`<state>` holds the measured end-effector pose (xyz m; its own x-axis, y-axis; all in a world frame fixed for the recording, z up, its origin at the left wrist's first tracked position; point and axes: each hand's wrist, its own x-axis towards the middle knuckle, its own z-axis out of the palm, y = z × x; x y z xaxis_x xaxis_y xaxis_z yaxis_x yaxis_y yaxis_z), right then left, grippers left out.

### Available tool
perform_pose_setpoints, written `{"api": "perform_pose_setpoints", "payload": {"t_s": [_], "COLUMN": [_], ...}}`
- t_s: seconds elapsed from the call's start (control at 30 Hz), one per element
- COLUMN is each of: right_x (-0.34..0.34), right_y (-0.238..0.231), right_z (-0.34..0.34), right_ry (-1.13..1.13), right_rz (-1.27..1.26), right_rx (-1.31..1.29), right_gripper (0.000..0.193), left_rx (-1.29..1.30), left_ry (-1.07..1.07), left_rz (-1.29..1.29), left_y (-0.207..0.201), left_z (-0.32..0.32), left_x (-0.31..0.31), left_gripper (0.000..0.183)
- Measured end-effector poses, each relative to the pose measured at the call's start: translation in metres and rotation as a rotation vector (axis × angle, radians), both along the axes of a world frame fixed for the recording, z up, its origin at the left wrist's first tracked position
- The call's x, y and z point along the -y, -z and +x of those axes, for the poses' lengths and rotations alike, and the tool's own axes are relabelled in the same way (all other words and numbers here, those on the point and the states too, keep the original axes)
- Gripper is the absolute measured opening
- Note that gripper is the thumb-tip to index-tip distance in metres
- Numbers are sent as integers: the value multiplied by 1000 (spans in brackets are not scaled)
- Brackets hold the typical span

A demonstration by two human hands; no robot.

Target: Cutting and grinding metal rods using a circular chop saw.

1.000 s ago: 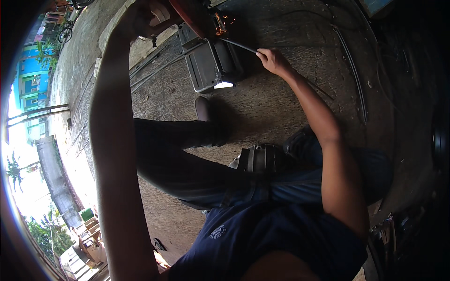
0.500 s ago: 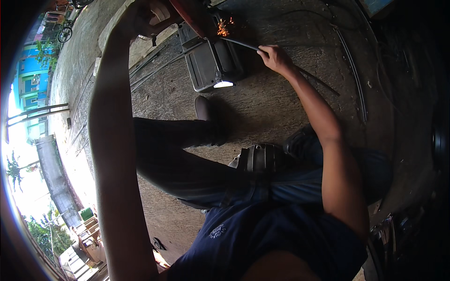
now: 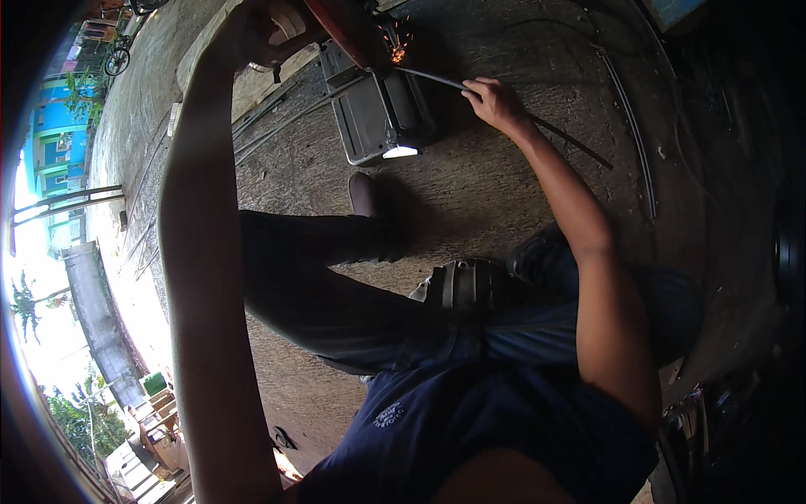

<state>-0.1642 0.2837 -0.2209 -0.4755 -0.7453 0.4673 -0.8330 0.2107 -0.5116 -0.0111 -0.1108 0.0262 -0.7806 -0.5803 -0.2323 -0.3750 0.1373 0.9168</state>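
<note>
Pinching the dark rod [image 3: 432,77], the right hand [image 3: 497,104] is right of the grey machine base [image 3: 357,124], which the rod reaches; the left hand [image 3: 260,44], grip unclear, is upper left of that base.

Rough grey-brown floor [image 3: 306,176]. Long, thin grey rods [image 3: 643,151] lie on it at right. Upper left: dark, spoked-wheel bicycle [image 3: 117,62]; blue-and-green building [image 3: 55,118] beyond. Lower left: small green box [image 3: 154,384] beside brown, wood-coloured pieces [image 3: 170,443].
</note>
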Motion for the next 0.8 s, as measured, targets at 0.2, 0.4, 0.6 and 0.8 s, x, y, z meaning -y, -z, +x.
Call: {"api": "perform_pose_setpoints", "payload": {"t_s": [0.2, 0.4, 0.6, 0.8], "right_x": [-1, 0, -6, -3], "right_y": [3, -8, -9, -15], "right_z": [0, 4, 3, 2], "right_ry": [-18, -39, -14, -20], "right_rz": [14, 38, 25, -3], "right_rx": [-12, -17, -26, -95], "right_gripper": [18, 18, 17, 16], "left_rx": [7, -30, -6, -23], "left_ry": [-2, 17, -22, 12], "left_rz": [28, 22, 42, 62], "left_y": [0, 1, 3, 1], "left_z": [-1, 4, -2, 1], "left_x": [-4, 2, -4, 7], "left_gripper": [38, 39, 36, 34]}}
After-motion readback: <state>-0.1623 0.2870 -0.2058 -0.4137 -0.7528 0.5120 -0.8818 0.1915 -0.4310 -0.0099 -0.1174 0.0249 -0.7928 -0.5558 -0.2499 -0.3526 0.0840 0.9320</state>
